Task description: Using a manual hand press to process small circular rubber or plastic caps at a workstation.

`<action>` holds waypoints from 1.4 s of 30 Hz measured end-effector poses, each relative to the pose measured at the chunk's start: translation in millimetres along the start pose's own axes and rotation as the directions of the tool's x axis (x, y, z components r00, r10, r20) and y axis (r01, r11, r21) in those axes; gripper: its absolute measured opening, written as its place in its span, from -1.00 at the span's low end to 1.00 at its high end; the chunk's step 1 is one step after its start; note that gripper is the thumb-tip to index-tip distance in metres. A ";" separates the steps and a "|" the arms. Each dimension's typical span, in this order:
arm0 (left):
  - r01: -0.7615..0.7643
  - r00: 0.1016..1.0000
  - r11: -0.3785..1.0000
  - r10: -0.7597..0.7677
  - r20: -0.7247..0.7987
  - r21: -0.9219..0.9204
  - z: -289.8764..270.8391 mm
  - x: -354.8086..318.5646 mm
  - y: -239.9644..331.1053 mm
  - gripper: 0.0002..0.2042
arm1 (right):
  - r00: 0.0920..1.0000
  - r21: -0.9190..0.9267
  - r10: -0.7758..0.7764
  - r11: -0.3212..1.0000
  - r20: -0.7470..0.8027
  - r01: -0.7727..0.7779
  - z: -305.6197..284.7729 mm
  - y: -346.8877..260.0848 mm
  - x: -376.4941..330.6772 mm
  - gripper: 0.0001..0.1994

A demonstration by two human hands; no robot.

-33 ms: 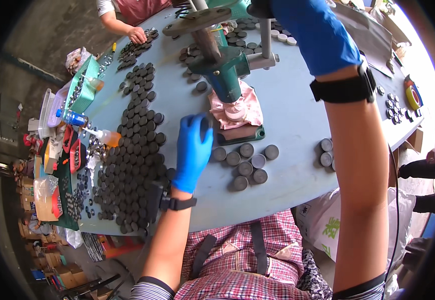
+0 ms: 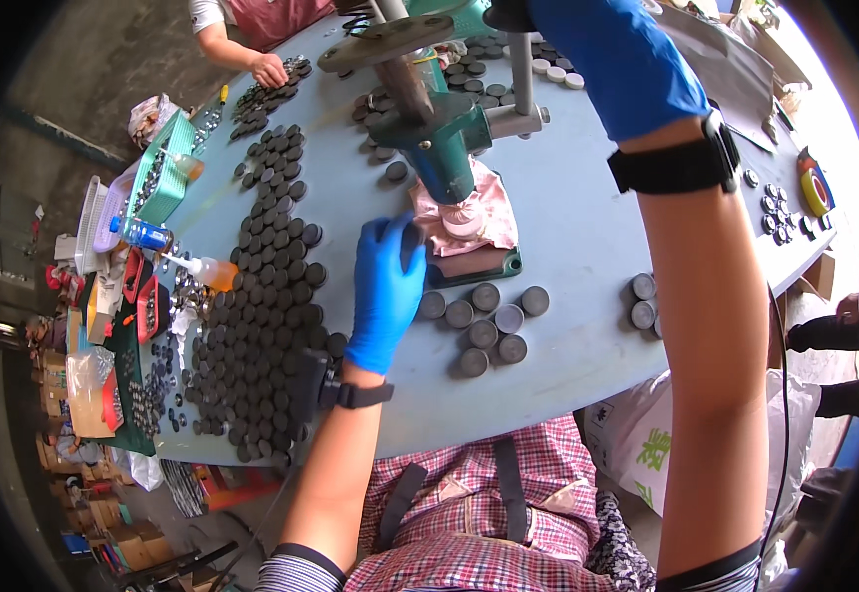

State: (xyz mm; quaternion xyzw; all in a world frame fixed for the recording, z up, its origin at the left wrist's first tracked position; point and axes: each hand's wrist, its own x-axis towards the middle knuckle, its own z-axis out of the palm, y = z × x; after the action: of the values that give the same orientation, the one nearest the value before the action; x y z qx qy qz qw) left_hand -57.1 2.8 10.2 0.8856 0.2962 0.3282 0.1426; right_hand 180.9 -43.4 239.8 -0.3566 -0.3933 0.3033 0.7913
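In my blue-gloved left hand [image 2: 387,291] a dark round cap [image 2: 411,237] is pinched, just left of the press base. The green hand press [image 2: 446,148] stands in the middle of the table, its ram down on a pink cloth [image 2: 493,212]. Under the ram a round, cloth-covered piece [image 2: 464,222] sits over the dark green base plate [image 2: 474,264]. My right hand [image 2: 622,69], also gloved in blue, reaches up to the press lever's dark knob [image 2: 510,15] and is closed around it. Its fingertips lie partly past the upper edge of the view.
Many dark caps [image 2: 261,316] cover the table's left side. Several more caps [image 2: 484,333] lie in front of the press. A green basket [image 2: 165,168], a bottle of orange liquid [image 2: 214,273] and red trays [image 2: 153,306] line the left edge. Across the table, a co-worker's hand [image 2: 269,71] touches small parts.
My left hand has shifted slightly right and up toward the press, the cap still in its fingers. My right hand has moved very slightly left on the lever.
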 end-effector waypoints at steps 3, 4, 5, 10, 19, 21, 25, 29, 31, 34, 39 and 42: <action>0.039 0.999 0.985 -0.032 0.041 -0.165 13.4 19.8 10.7 -0.65 | 0.993 0.082 0.010 0.996 0.119 -0.020 -5.9 10.7 24.9 -0.55; 0.040 0.999 0.986 -0.033 0.041 -0.164 17.4 21.5 10.3 -0.65 | 0.993 0.083 0.011 0.996 0.119 -0.021 -3.7 10.5 24.3 -0.55; 0.090 0.995 0.960 -0.075 0.066 -0.266 22.1 21.6 8.6 -0.63 | 0.996 0.040 -0.005 0.999 0.093 0.001 -2.5 10.2 22.9 -0.56; 0.155 0.982 0.929 -0.108 0.156 -0.336 33.2 26.6 27.8 -0.55 | 0.998 0.089 0.005 0.996 0.056 -0.010 -5.5 13.9 31.0 -0.59; 0.162 0.981 0.840 -0.083 0.173 -0.518 33.1 15.0 21.2 -0.48 | 0.941 0.274 -0.225 0.949 0.253 0.153 -4.8 10.8 -30.9 -0.55; 0.142 0.989 0.833 -0.098 0.109 -0.534 33.4 11.7 27.9 -0.47 | 0.927 0.289 -0.244 0.944 0.283 0.160 -6.2 9.0 -44.4 -0.55; 0.178 0.982 0.859 -0.126 0.138 -0.481 34.2 10.6 30.1 -0.47 | 0.908 0.333 -0.284 0.926 0.309 0.176 -8.7 -0.4 -66.9 -0.54; 0.217 0.972 0.823 -0.134 0.192 -0.524 34.1 11.9 29.9 -0.45 | 0.897 0.199 -0.241 0.964 0.372 0.176 -13.2 -14.7 -80.1 -0.56; 0.197 0.978 0.828 -0.129 0.164 -0.524 35.9 12.3 29.7 -0.52 | 0.884 0.176 -0.222 0.971 0.411 0.163 -5.4 -7.5 -83.8 -0.58; 0.199 0.977 0.845 -0.132 0.167 -0.496 34.7 13.4 32.7 -0.54 | 0.588 -0.593 -0.809 0.476 -0.007 0.649 15.1 17.9 -83.0 -0.60; 0.078 0.996 0.882 -0.049 0.074 -0.464 38.2 21.8 24.2 -0.49 | 0.965 0.100 -0.231 0.970 0.122 0.220 -0.6 -5.5 -78.2 -0.57; 0.121 0.992 0.816 -0.081 0.095 -0.565 43.5 28.5 21.3 -0.49 | 0.938 0.213 -0.236 0.960 0.255 0.183 -11.3 -4.3 -48.4 -0.56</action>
State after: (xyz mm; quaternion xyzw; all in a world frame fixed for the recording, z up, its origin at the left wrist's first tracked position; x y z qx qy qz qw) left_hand -1.6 1.2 1.5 0.7959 0.2264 0.3639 0.4277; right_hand 166.6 -86.3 218.7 -0.1907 -0.5061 0.2995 0.7860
